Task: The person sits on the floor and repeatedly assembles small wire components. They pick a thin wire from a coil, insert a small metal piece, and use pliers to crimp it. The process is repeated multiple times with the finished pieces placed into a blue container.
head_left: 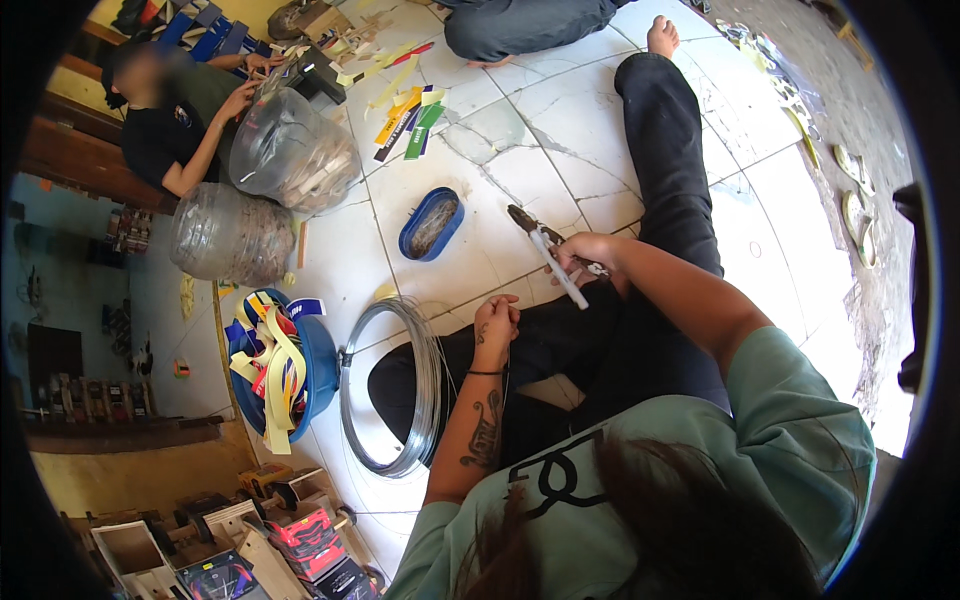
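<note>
My right hand (588, 258) is closed around pliers (548, 252) with dark jaws and pale handles, their jaws pointing away from me. My left hand (497, 320) is closed in a pinch above my lap; a faint thin wire (507, 372) runs down from it beside the wrist. Left of that forearm, a large coil of grey wire (352, 420) leans against my bent knee. Beyond my hands, a small blue oval tub (408, 243) sits on the tiles, holding a heap of short, thin, greyish pieces.
A blue basin (325, 375) full of coloured strips stands left of the coil. Behind it are two clear plastic containers (245, 150) and a person in dark clothes (165, 140). Coloured strips (410, 120) lie on the white tiled floor (480, 130). Wooden toy-like boxes (250, 545) fill the lower left.
</note>
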`<state>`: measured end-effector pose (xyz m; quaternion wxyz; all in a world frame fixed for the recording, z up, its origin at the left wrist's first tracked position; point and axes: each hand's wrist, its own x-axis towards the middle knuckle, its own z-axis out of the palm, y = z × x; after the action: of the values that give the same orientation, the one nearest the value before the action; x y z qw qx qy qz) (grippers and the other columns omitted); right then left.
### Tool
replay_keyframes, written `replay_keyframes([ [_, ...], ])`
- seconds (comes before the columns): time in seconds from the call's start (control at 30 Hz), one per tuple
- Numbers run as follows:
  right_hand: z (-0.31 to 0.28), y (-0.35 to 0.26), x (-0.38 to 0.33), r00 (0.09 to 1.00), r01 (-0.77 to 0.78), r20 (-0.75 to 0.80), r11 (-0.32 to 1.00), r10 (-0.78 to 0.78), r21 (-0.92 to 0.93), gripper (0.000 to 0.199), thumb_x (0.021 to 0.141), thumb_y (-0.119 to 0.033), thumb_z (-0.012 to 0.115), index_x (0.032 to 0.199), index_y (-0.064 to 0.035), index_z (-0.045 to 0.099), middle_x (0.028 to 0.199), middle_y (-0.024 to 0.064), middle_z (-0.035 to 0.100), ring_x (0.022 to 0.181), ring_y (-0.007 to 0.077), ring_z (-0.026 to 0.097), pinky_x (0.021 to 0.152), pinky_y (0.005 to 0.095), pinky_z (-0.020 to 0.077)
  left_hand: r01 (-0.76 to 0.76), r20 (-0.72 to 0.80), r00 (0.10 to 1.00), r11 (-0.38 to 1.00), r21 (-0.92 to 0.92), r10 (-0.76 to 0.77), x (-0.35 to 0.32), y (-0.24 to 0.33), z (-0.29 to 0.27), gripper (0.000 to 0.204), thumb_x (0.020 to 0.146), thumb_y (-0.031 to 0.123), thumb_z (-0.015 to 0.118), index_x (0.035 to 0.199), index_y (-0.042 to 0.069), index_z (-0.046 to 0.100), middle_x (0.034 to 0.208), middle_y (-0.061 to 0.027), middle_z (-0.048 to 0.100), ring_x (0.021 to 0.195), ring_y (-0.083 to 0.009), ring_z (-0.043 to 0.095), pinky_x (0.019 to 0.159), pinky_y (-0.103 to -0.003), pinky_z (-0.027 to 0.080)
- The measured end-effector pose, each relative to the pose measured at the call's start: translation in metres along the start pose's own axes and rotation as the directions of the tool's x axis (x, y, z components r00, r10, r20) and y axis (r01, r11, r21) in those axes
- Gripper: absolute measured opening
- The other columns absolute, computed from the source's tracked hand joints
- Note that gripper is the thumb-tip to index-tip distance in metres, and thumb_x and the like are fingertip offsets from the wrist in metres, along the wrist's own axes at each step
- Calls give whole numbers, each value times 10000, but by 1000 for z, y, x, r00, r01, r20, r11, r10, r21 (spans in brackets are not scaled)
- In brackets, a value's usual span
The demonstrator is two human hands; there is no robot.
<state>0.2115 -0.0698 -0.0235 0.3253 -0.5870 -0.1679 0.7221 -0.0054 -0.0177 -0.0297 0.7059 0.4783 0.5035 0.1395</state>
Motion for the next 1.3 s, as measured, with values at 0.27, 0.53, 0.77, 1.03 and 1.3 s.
replay_keyframes([
  [0.27,8,0,-36,993,113,45,956,-105,-271,353,625,-76,534,970,-1,518,852,88,525,797,194,519,698,314,462,-89,22,996,994,-55,91,-7,18,0,179,899,160,392,895,25,509,544,3,427,374,-48,292,341,-188,230],
  [0.53,18,-11,-46,994,96,101,865,-53,-492,255,613,-113,548,849,-21,519,709,61,483,622,160,455,543,289,375,-142,42,989,989,-33,144,-22,31,7,178,900,151,396,904,17,513,543,13,412,384,-38,280,345,-180,218],
  [0.77,29,-15,-55,989,132,124,837,-78,-530,254,612,-103,524,852,-22,521,715,84,510,644,175,486,580,299,388,-239,46,971,965,110,235,-18,30,2,200,907,159,389,877,21,530,545,18,405,400,-33,290,357,-176,226],
  [1.03,23,6,-20,988,113,-12,785,-152,-609,262,622,-151,546,764,68,569,680,128,586,630,216,595,569,321,447,-202,87,977,975,89,195,-7,20,0,234,897,165,380,881,4,548,539,-17,497,424,-64,403,402,-197,314],
  [1.3,21,1,22,989,-62,-122,528,-79,-847,236,601,-146,519,659,74,582,615,188,571,527,246,585,523,366,449,-163,59,986,883,440,153,14,-17,3,247,834,111,400,743,-29,581,561,-90,564,474,-152,510,454,-263,390],
])
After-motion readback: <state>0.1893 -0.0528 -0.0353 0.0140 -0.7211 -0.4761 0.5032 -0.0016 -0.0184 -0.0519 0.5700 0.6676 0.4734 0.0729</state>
